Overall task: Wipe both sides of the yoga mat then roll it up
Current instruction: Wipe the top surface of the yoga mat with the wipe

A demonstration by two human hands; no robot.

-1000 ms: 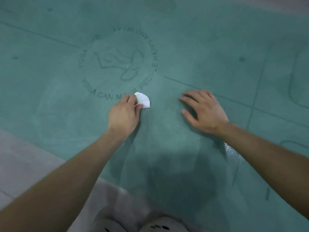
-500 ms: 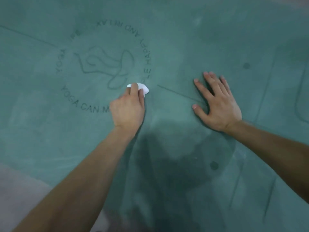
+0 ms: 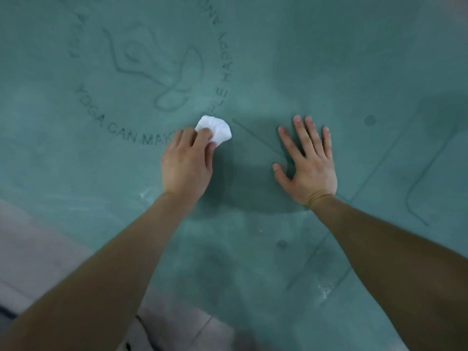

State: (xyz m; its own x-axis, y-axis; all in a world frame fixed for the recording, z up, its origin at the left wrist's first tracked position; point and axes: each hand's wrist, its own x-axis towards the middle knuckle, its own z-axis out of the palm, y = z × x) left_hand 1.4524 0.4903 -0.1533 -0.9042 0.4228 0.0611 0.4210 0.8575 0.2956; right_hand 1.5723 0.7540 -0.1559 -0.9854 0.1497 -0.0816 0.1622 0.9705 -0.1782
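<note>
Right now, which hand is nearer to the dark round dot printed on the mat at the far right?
Right. The right hand lies flat on the mat, just left of and below the dot. The left hand, clutching the white wipe, is farther left.

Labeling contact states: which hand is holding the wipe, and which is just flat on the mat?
The left hand grips the white wipe; the right hand lies open, fingers spread, flat on the yoga mat.

teal yoga mat (image 3: 304, 59), white wipe (image 3: 215, 129)
</note>
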